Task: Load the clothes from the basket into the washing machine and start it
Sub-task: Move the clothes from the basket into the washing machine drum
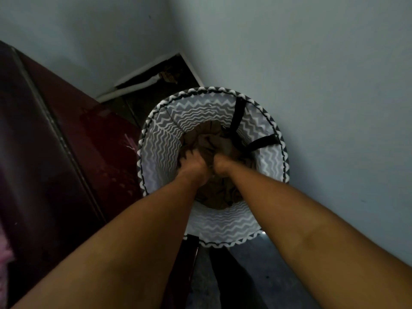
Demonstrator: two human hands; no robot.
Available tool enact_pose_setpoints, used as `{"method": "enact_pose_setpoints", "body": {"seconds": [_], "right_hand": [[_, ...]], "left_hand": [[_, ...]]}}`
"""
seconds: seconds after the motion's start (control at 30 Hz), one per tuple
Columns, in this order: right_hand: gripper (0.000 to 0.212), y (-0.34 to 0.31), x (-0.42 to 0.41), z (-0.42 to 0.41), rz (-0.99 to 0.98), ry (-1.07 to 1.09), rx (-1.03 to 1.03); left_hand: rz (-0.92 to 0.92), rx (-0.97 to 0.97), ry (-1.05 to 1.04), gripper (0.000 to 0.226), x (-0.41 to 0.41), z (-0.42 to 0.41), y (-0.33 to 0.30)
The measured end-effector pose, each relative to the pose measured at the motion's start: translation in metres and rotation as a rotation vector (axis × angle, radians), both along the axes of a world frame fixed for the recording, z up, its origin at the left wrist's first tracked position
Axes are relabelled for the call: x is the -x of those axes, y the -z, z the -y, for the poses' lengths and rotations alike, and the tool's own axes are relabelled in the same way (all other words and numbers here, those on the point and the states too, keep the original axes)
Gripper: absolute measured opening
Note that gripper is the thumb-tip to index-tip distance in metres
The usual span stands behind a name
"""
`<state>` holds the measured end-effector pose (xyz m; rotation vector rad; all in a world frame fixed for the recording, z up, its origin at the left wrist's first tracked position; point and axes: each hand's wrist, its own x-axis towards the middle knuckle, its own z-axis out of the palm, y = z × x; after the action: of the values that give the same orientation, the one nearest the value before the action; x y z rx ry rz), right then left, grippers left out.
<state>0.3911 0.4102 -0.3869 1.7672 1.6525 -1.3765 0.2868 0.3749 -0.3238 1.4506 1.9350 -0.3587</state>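
Note:
A round fabric laundry basket [162, 152] with a grey and white zigzag lining and black straps stands against the wall. Brown clothes [217, 190] lie bunched deep inside it. Both my arms reach down into the basket. My left hand [192, 165] is closed on the brown fabric at the left of the pile. My right hand [223, 165] grips the same bunch of fabric just beside it. The two hands are nearly touching. No washing machine door or controls are visible.
A dark maroon appliance [66, 141] with a glossy top stands to the left, close against the basket. A pale wall [323, 85] rises right behind the basket. A dark floor gap [160, 79] lies in the corner beyond. Pink fabric [4, 259] shows at the left edge.

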Motion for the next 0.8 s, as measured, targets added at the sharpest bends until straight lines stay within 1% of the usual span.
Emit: {"method": "enact_pose_setpoints", "body": {"seconds": [0.03,0.07,0.13,0.2,0.27,0.3,0.37,0.43,0.47,0.5,0.6,0.67,0.73,0.8], "right_hand": [[0.040,-0.007,0.003,0.005,-0.012,-0.062,-0.011],[0.045,-0.011,0.004,0.006,0.010,-0.120,-0.042],[0.055,-0.012,0.005,0.006,0.003,-0.064,-0.139],[0.058,-0.018,0.006,-0.004,0.037,-0.067,-0.302],[0.060,-0.019,0.009,-0.016,0.023,-0.078,-0.382],[0.060,-0.020,0.013,-0.018,-0.002,-0.068,-0.350],[0.056,-0.020,0.020,-0.016,-0.032,-0.057,-0.244],[0.052,-0.022,0.020,-0.006,-0.048,-0.051,-0.157],[0.049,-0.024,0.017,0.000,-0.039,-0.084,-0.128],[0.045,-0.031,0.014,0.005,-0.030,-0.099,-0.081],[0.030,-0.048,0.004,0.014,-0.035,-0.090,-0.082],[0.025,-0.073,-0.002,0.007,-0.072,-0.015,-0.096],[0.020,-0.109,-0.010,-0.004,-0.120,0.014,-0.026],[0.011,-0.162,-0.017,-0.012,-0.176,0.079,0.069]], "left_hand": [[0.000,0.026,0.003,0.058,-0.001,0.005,0.000],[0.003,0.050,0.003,0.059,-0.002,0.009,-0.002],[0.003,0.057,-0.002,0.059,-0.001,0.010,-0.004],[0.002,0.008,-0.008,0.059,0.002,0.004,-0.003],[0.037,-0.073,-0.009,0.064,0.006,-0.004,0.005],[0.050,-0.113,0.001,0.071,0.008,-0.008,0.011],[0.061,-0.113,0.017,0.081,0.011,-0.010,0.022],[0.095,-0.074,-0.030,0.076,0.011,-0.005,0.028],[0.106,-0.057,-0.044,0.077,0.011,-0.003,0.028],[0.107,-0.034,-0.046,0.084,0.009,0.000,0.027],[0.115,0.057,0.011,0.101,0.007,0.009,0.022],[0.124,0.114,0.060,0.098,0.007,0.010,0.010],[0.146,0.136,0.045,0.086,0.006,0.009,-0.010],[0.189,0.128,0.011,0.080,0.005,0.008,-0.041]]}}
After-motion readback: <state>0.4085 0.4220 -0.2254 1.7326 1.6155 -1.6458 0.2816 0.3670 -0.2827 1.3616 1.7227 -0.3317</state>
